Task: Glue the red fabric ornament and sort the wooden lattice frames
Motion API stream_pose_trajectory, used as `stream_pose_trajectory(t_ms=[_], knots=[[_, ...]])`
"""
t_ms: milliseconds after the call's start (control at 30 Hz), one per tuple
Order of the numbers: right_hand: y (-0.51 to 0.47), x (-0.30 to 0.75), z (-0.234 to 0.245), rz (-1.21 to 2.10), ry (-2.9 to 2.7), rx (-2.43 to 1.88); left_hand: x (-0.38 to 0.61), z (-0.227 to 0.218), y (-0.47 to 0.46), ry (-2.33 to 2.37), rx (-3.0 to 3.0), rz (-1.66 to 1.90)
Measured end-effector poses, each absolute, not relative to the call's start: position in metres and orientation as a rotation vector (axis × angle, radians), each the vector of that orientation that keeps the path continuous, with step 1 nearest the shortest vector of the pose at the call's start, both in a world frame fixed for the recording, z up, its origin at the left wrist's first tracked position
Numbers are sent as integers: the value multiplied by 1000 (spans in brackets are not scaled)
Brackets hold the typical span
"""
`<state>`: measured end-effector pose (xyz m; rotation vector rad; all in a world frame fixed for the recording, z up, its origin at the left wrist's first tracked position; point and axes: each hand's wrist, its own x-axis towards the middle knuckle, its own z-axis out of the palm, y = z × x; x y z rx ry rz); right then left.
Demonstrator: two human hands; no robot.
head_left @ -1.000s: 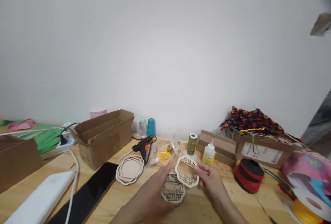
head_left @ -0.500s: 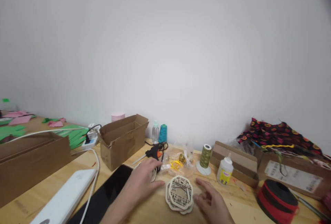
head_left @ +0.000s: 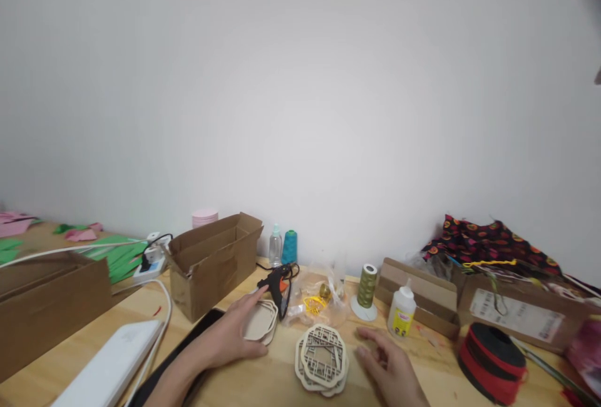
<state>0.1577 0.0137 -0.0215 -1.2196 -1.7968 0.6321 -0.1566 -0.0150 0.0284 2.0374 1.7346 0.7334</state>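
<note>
I am seeing my left hand (head_left: 233, 336) lying across the wooden surface (head_left: 263, 388), its fingers spread and closing over the stack of plain wooden discs (head_left: 261, 321), thumb at the near edge and fingertips at the far edge; it is grasping that stack, which is sitting flat on the surface just left of the black glue gun (head_left: 278, 285). My right hand (head_left: 390, 366) is resting released, fingers loosely extended and holding nothing, just right of the stack of lattice-cut wooden pieces (head_left: 322, 358), near it but not touching. Those lattice pieces are lying flat between my two hands, slightly fanned out. Behind them a clear bag with yellow bits (head_left: 318, 301) is lying, with a green thread spool (head_left: 366, 288) standing upright beside a white glue bottle (head_left: 401, 315). An open cardboard box (head_left: 211, 262) is standing left of the glue gun, and a red and black ribbon roll (head_left: 493, 354) is sitting far to the right.
</note>
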Motion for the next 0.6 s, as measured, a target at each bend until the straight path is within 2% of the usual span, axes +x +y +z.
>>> stream_pose_trajectory(t_ms=[133,267,433,600], knots=[[10,156,-16,313,-2001,-1097,-162,28,-13,1746,1893,992],[4,111,-15,77,-2466,-871,-165,28,-8,1703,1753,1203],[0,30,-8,115,-2562,-789,-163,27,-3,1686,1662,1302],[8,-17,11,260,-2487,-1107,-162,25,-2,1672,1650,1372]])
